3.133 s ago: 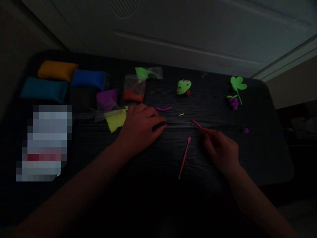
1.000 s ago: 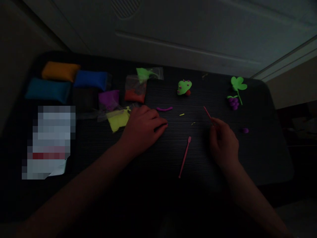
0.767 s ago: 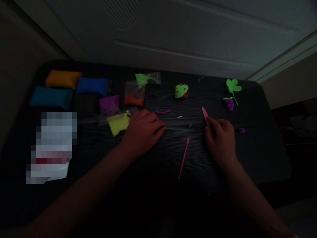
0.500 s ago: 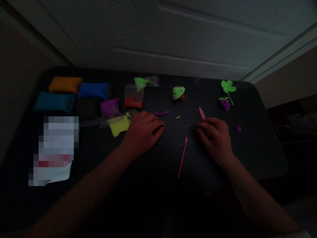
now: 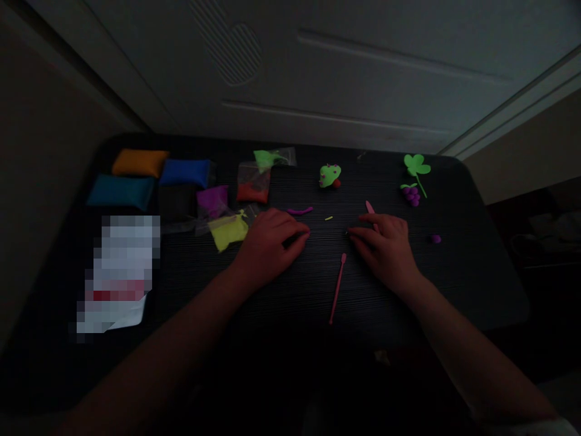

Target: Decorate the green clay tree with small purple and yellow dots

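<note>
Tiny yellow crumbs of clay-like material (image 5: 346, 232), in the head view, lie on the dark, finely lined counter (image 5: 481, 275) at the tips of the right hand (image 5: 385, 248). Its thumb and forefinger are slightly parted; I cannot tell whether they touch the crumbs. A pink, flat, knife-shaped tool (image 5: 370, 207) shows partly beneath that hand, its tip toward the counter's far edge.

The left hand (image 5: 271, 242) has thumb and forefinger tips together; whether anything sits between them is too small to tell. Just beyond it lies a thin, curved purple clay strip (image 5: 300, 211), and touching or just beside it is a clear bag of yellow clay (image 5: 227, 234). Between the hands lie a short yellow clay stick (image 5: 328, 218) and, nearer the person, a slender pink rod (image 5: 337, 290) with a flattened end.
</note>
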Demonstrator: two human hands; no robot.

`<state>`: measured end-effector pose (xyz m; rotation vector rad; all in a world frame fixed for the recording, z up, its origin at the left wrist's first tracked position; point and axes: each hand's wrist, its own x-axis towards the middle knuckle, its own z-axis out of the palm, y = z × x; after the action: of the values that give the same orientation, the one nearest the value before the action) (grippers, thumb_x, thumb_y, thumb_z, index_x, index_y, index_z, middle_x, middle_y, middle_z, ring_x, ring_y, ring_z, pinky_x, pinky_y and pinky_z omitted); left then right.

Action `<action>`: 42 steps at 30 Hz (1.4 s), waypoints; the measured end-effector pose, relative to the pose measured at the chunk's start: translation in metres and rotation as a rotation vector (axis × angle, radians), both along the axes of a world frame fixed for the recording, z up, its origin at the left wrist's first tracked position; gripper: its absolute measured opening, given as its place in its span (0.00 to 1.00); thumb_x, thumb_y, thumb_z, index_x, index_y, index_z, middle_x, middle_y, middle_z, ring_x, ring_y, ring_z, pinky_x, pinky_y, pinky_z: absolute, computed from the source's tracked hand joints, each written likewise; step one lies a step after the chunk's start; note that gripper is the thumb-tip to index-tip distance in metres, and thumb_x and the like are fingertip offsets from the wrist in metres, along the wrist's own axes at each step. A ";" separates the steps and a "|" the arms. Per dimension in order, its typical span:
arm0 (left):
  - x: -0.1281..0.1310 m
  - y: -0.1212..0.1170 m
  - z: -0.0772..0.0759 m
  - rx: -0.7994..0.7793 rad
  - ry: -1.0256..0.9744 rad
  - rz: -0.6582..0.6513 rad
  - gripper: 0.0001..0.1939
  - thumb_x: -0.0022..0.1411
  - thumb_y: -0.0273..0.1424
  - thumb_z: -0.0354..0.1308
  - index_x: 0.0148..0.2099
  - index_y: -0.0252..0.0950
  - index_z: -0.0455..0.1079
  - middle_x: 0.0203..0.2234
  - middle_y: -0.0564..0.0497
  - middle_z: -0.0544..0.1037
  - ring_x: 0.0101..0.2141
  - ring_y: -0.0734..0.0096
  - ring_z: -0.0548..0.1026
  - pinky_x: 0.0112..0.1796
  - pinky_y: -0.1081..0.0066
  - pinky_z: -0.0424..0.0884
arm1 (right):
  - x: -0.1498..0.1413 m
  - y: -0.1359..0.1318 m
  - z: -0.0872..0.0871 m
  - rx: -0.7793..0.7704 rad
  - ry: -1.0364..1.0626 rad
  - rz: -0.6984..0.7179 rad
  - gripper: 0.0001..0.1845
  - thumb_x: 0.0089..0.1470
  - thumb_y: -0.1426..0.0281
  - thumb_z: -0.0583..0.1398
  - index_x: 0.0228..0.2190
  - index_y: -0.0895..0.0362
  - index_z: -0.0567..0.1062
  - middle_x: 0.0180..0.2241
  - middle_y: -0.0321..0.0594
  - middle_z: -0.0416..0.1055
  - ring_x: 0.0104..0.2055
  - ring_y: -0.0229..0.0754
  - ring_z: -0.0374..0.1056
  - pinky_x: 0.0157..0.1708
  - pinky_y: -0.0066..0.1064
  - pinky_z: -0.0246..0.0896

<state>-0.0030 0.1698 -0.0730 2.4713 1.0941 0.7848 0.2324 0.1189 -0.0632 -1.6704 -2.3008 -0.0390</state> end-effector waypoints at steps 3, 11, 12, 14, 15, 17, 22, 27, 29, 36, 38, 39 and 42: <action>0.000 0.001 0.000 -0.005 -0.016 0.001 0.09 0.56 0.32 0.52 0.36 0.34 0.70 0.29 0.50 0.73 0.34 0.69 0.68 0.38 0.66 0.62 | 0.000 0.004 0.004 -0.024 -0.034 0.026 0.11 0.54 0.66 0.53 0.38 0.49 0.72 0.46 0.38 0.64 0.49 0.46 0.56 0.46 0.43 0.45; -0.001 0.001 0.002 -0.028 -0.027 0.000 0.09 0.57 0.32 0.51 0.36 0.35 0.70 0.30 0.50 0.74 0.34 0.69 0.68 0.38 0.66 0.62 | 0.000 0.018 0.011 -0.121 -0.025 0.138 0.08 0.53 0.69 0.54 0.35 0.50 0.72 0.47 0.36 0.65 0.50 0.47 0.55 0.48 0.46 0.42; -0.001 0.001 0.002 -0.032 -0.029 0.000 0.09 0.57 0.33 0.51 0.36 0.35 0.70 0.30 0.50 0.73 0.34 0.69 0.68 0.38 0.66 0.62 | 0.000 0.018 0.010 -0.129 -0.006 0.144 0.08 0.53 0.69 0.53 0.35 0.51 0.72 0.47 0.36 0.65 0.50 0.47 0.56 0.48 0.46 0.42; -0.001 0.000 0.001 -0.043 -0.034 0.001 0.09 0.57 0.33 0.51 0.36 0.35 0.70 0.30 0.50 0.73 0.34 0.69 0.68 0.39 0.65 0.62 | -0.001 0.018 0.007 -0.139 0.051 0.143 0.08 0.54 0.70 0.53 0.34 0.53 0.71 0.47 0.38 0.65 0.50 0.47 0.56 0.49 0.47 0.40; -0.001 0.000 0.001 -0.050 -0.038 0.001 0.09 0.57 0.33 0.51 0.36 0.35 0.70 0.30 0.50 0.73 0.34 0.69 0.68 0.39 0.65 0.62 | -0.002 0.018 0.006 -0.144 0.089 0.136 0.08 0.54 0.71 0.52 0.34 0.54 0.71 0.47 0.39 0.65 0.50 0.47 0.56 0.50 0.48 0.40; -0.001 0.000 0.001 -0.068 -0.048 0.002 0.09 0.57 0.33 0.51 0.36 0.35 0.70 0.31 0.49 0.73 0.35 0.68 0.67 0.39 0.65 0.62 | -0.003 0.017 0.006 -0.152 0.187 0.113 0.07 0.53 0.71 0.53 0.34 0.55 0.70 0.47 0.41 0.64 0.51 0.48 0.55 0.51 0.48 0.40; 0.000 0.001 0.002 -0.155 -0.081 -0.007 0.09 0.56 0.32 0.51 0.35 0.35 0.71 0.29 0.49 0.73 0.34 0.67 0.67 0.39 0.63 0.61 | -0.010 0.011 0.019 -0.197 0.549 0.018 0.06 0.54 0.69 0.52 0.35 0.55 0.66 0.46 0.42 0.63 0.52 0.42 0.56 0.52 0.42 0.49; 0.003 -0.004 0.012 -0.279 -0.188 0.005 0.07 0.56 0.32 0.52 0.35 0.36 0.70 0.29 0.50 0.74 0.34 0.69 0.69 0.39 0.63 0.63 | -0.026 0.004 0.049 -0.394 0.970 0.028 0.09 0.58 0.69 0.45 0.36 0.54 0.63 0.45 0.42 0.66 0.45 0.39 0.66 0.40 0.36 0.64; 0.004 -0.007 0.024 -0.321 -0.249 0.016 0.07 0.57 0.32 0.52 0.36 0.37 0.70 0.31 0.51 0.73 0.35 0.71 0.70 0.38 0.65 0.66 | -0.032 0.004 0.064 -0.564 1.305 0.017 0.06 0.56 0.69 0.49 0.33 0.54 0.65 0.46 0.41 0.65 0.46 0.40 0.65 0.41 0.36 0.64; 0.013 -0.009 0.107 -0.322 -0.547 -0.040 0.04 0.55 0.30 0.55 0.34 0.39 0.69 0.27 0.52 0.72 0.30 0.75 0.70 0.31 0.72 0.68 | -0.050 0.017 0.119 -0.486 1.571 0.132 0.03 0.49 0.71 0.58 0.29 0.53 0.72 0.41 0.38 0.68 0.44 0.40 0.65 0.43 0.34 0.62; 0.018 -0.007 0.129 -0.338 -0.714 -0.072 0.04 0.53 0.28 0.57 0.34 0.40 0.70 0.27 0.52 0.71 0.31 0.74 0.69 0.32 0.71 0.67 | -0.055 0.020 0.133 -0.412 1.584 0.215 0.04 0.49 0.72 0.58 0.29 0.52 0.72 0.40 0.35 0.68 0.43 0.37 0.65 0.42 0.30 0.62; 0.021 -0.007 0.136 -0.341 -0.792 -0.092 0.05 0.53 0.27 0.57 0.34 0.41 0.70 0.27 0.52 0.71 0.31 0.73 0.69 0.32 0.71 0.66 | -0.058 0.021 0.139 -0.376 1.591 0.261 0.05 0.50 0.72 0.57 0.30 0.52 0.72 0.39 0.34 0.67 0.42 0.36 0.65 0.42 0.27 0.61; 0.031 -0.004 0.149 -0.345 -0.965 -0.143 0.07 0.53 0.27 0.57 0.35 0.43 0.71 0.28 0.53 0.70 0.33 0.72 0.68 0.33 0.70 0.65 | -0.063 0.021 0.153 -0.272 1.606 0.353 0.07 0.51 0.73 0.55 0.32 0.51 0.71 0.39 0.33 0.66 0.42 0.32 0.64 0.41 0.22 0.60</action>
<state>0.0280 0.1655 0.0761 1.5258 0.5957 1.3766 0.1691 0.1398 0.0897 -0.6782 -1.2158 1.2161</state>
